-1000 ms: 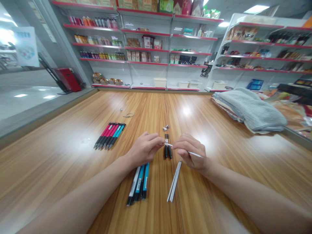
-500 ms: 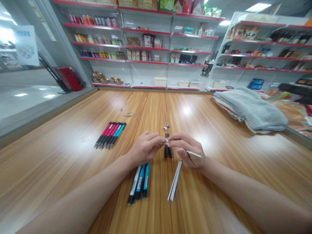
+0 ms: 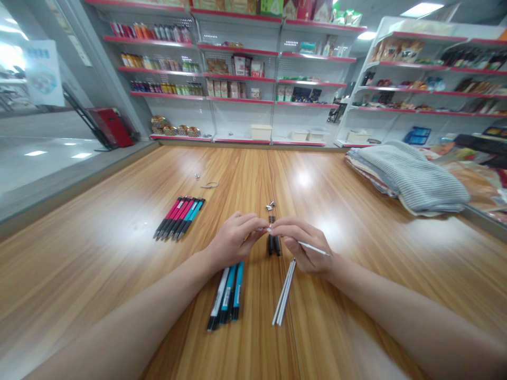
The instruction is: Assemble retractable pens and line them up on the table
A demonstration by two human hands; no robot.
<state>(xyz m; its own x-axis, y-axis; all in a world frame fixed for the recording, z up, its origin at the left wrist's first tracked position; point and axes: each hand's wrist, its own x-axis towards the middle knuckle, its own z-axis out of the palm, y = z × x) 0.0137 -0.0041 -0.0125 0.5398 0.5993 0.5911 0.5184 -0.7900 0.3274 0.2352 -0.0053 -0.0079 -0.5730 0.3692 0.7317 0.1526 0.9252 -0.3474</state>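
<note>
My left hand is closed in a pinch, its fingertips meeting those of my right hand. Something small and pale sits between the fingertips, too small to name. A white pen refill lies across my right hand, gripped by thumb and fingers. Black pen grips lie just below the fingertips, with small metal pen tips beyond them. Under my left wrist are pen barrels, one white and the others blue. More white refills lie below my right hand.
Several red and blue pens lie in a row at the left of the wooden table. Behind them are a thin ring-shaped loop and small metal bits. Folded striped cloth is at the right. Stocked shelves stand beyond.
Both hands have shifted very slightly, with the fingertips drawn closer together over the small pale piece. The refill in my right hand tilts a little differently. Nothing on the table has moved.
</note>
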